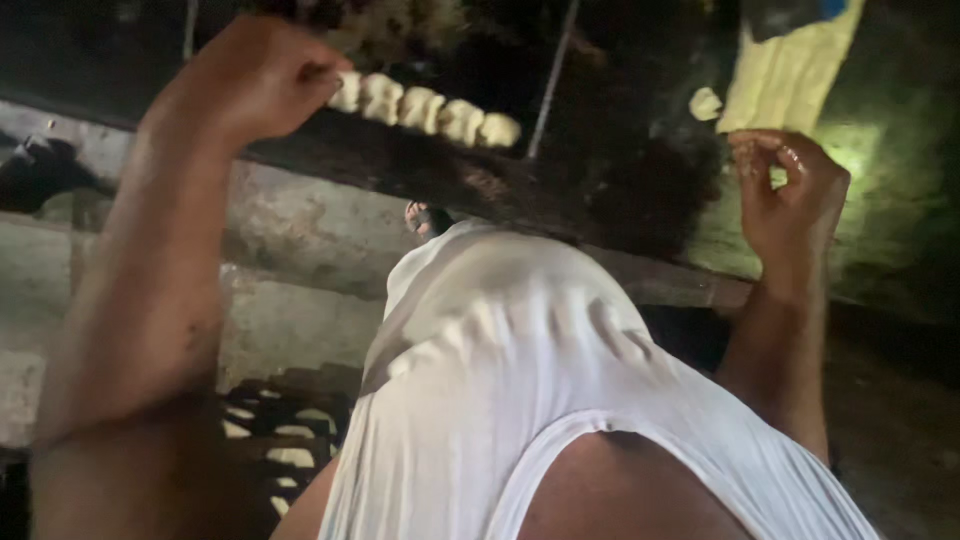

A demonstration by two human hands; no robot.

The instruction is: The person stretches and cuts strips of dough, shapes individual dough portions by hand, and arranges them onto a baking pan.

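Head view looks down over a white sleeveless shirt that fills the near middle of the scene. At far left, the left hand is raised and curled into a closed fist; whether it grips anything cannot be told. Just right of that fist, touching or nearly so, a row of pale dough pieces lies on a dark tray. At far right, the right hand is half open, its thumb and fingertips pinched together, greasy, holding nothing visible. A yellow cloth hangs beyond it, with one small pale lump beside.
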